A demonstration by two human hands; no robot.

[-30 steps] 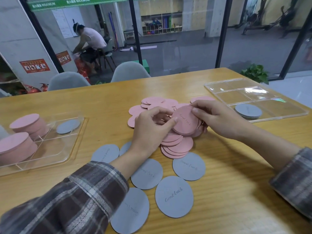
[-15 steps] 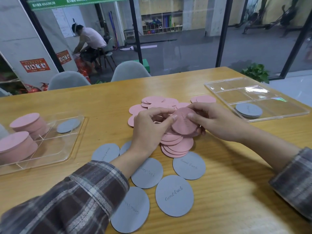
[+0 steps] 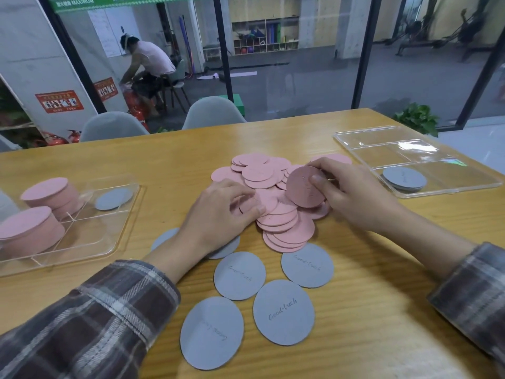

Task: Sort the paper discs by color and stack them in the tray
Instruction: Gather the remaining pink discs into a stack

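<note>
A moment ago both my hands were closed together on one handful of pink discs (image 3: 303, 187). Now my left hand (image 3: 216, 214) has let go and dropped onto the pink pile (image 3: 259, 173), where its thumb and fingers pinch a loose pink disc (image 3: 262, 203). My right hand (image 3: 352, 195) alone clamps the handful, tilted on edge just above the pile's right side. So I judge I'm gathering more before making a trip. The divided tray (image 3: 128, 228) left of the pile already holds two tall pink stacks (image 3: 46, 190) and one stray grey disc (image 3: 113, 198). The clear tray (image 3: 451, 187) right of the pile holds a short grey stack (image 3: 404, 179). The loose grey discs (image 3: 284, 311) on the table (image 3: 382, 296), on my side of the pile, are untouched, so plenty remains.
</note>
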